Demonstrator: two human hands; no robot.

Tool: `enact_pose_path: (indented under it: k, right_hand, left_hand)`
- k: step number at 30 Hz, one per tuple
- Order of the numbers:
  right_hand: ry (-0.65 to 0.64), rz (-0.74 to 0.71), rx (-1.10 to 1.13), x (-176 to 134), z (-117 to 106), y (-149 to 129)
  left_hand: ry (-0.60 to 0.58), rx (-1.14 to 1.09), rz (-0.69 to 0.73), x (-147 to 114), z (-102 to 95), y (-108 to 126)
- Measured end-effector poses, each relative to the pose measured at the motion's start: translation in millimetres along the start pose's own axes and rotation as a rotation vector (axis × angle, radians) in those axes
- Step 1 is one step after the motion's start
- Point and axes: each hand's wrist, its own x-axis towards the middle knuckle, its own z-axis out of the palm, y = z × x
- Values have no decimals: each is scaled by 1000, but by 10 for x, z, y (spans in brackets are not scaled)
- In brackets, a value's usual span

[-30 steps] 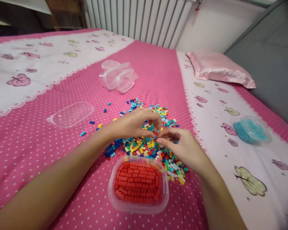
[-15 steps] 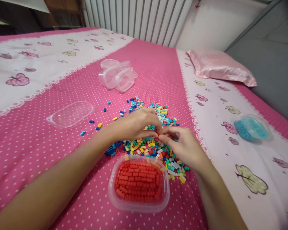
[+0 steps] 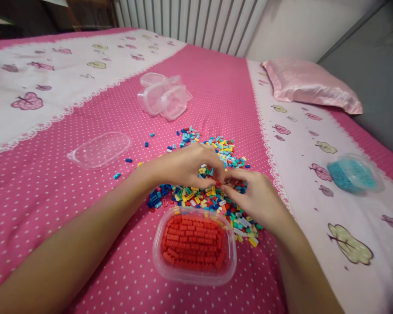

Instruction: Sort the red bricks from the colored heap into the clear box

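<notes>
Over a heap of small toy building bricks (image 3: 196, 198) in mixed colours, my left hand (image 3: 196, 165) bends down with thumb and fingers curled inward. Meeting it from the right is my right hand (image 3: 253, 194), its thumb and fingertips pinched together. Red bricks (image 3: 218, 182) show between the fingertips of both hands, partly hidden by them. Just in front of the heap sits a clear plastic tub (image 3: 194, 279) filled with red bricks (image 3: 193, 242) laid in neat rows.
A clear lid (image 3: 101, 150) lies to the left, and several clear containers (image 3: 165, 98) are piled farther back. On the right stands a tub of light-blue bricks (image 3: 352, 174). A pink pillow (image 3: 311, 85) rests on the bedspread (image 3: 216, 78) near the wall.
My fingertips have shifted slightly, and more red now shows between them. The whole view has moved a little; the tubs and the lid keep their places on the bed.
</notes>
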Motion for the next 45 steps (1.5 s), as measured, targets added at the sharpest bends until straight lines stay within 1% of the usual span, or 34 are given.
enact_pose_path:
  k: [2, 6, 9, 11, 13, 16, 18, 22, 26, 29, 33, 38, 41, 43, 45]
  right_hand:
    - [-24, 0, -9, -2, 19, -15]
    - [19, -17, -32, -43, -11, -57]
    - [19, -37, -50, -68, -28, -84]
    - [18, -24, -55, -70, -15, -96]
    - [56, 19, -39, -67, 2, -106]
    - [154, 72, 44, -67, 14, -115]
    - [187, 79, 141, -68, 21, -116]
    - [206, 106, 308, -59, 63, -109]
    - [212, 139, 374, -44, 111, -100]
    - [214, 136, 411, -37, 123, -102]
    - [272, 109, 392, -34, 125, -114]
    - [342, 105, 369, -39, 128, -121]
    - [322, 108, 361, -45, 112, -122]
    - [301, 110, 348, -52, 91, -124]
    - [283, 108, 332, -60, 68, -125]
  left_hand:
    - [-10, -6, 5, 5, 9, -2]
    - [-17, 19, 10, 7, 5, -21]
    - [-25, 18, 15, 2, -2, -38]
    - [-30, 16, 17, -2, -4, -46]
    - [-25, 18, 17, -5, -4, -49]
    - [10, 39, 7, -6, -7, -42]
    - [41, 63, -7, -6, -8, -32]
    - [65, 73, -27, -4, 6, -19]
    - [70, 69, 14, 5, 24, -22]
    - [63, 95, 41, 11, 21, -22]
    - [90, 101, 10, 14, 8, -1]
    - [191, 122, 12, 17, 34, 12]
    - [254, 121, 3, 16, 49, -8]
    - [249, 129, 0, 12, 46, -23]
    - [218, 155, -7, 6, 37, -37]
